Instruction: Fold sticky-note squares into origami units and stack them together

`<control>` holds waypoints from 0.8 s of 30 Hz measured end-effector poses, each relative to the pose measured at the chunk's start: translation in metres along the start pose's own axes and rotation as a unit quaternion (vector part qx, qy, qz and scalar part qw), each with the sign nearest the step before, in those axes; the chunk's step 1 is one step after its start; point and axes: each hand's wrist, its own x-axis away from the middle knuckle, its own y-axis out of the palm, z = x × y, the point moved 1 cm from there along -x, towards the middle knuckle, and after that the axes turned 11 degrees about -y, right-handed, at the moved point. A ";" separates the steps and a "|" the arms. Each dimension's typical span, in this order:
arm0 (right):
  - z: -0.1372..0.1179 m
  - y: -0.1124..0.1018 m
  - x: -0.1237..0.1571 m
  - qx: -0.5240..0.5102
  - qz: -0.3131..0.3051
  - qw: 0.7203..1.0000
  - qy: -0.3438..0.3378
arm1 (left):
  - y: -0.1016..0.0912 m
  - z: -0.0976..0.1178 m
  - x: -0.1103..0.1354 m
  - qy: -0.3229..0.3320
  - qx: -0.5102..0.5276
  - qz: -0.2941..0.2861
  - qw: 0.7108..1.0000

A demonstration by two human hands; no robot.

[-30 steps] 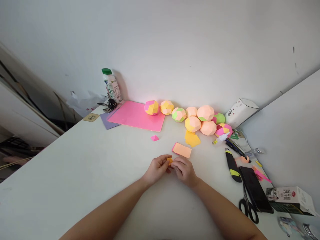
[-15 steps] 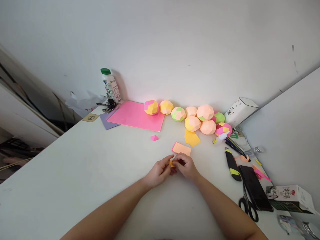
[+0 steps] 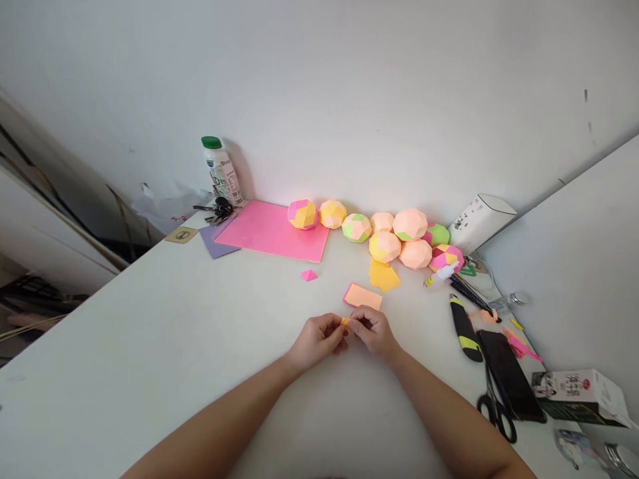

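Note:
Between my fingertips is a small piece of orange-yellow paper [image 3: 345, 322], mostly covered by them. My left hand [image 3: 318, 339] pinches it from the left, and my right hand [image 3: 370, 328] grips it from the right. Just beyond my right hand lies a stack of peach paper slips [image 3: 365, 297] with a pink edge showing. Behind that, several yellow paper pieces [image 3: 384, 275] lie fanned out. A small folded pink paper piece [image 3: 309, 275] rests farther left. Several faceted paper balls [image 3: 410, 225] in peach, yellow, pink and green stand along the wall.
A pink sheet [image 3: 272, 231], keys [image 3: 219, 209] and a white bottle [image 3: 222, 174] are at the back left. On the right lie a utility knife [image 3: 465, 329], scissors [image 3: 495, 409], a phone [image 3: 512, 376], a glue bottle [image 3: 441, 274] and a carton [image 3: 579, 397].
My left index finger has bent down onto the orange-yellow paper, and both hands' fingertips have come closer together. Everything else on the table stays in place.

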 end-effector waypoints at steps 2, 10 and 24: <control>0.000 0.000 0.000 -0.007 0.008 1.000 0.017 | -0.001 0.000 0.000 -0.008 -0.002 0.002 1.000; -0.002 0.000 -0.001 -0.038 0.028 0.998 0.049 | -0.004 0.001 0.000 -0.015 0.023 -0.013 1.000; -0.002 0.000 0.000 -0.053 0.012 0.997 0.058 | -0.002 0.003 0.001 -0.005 -0.015 -0.009 1.000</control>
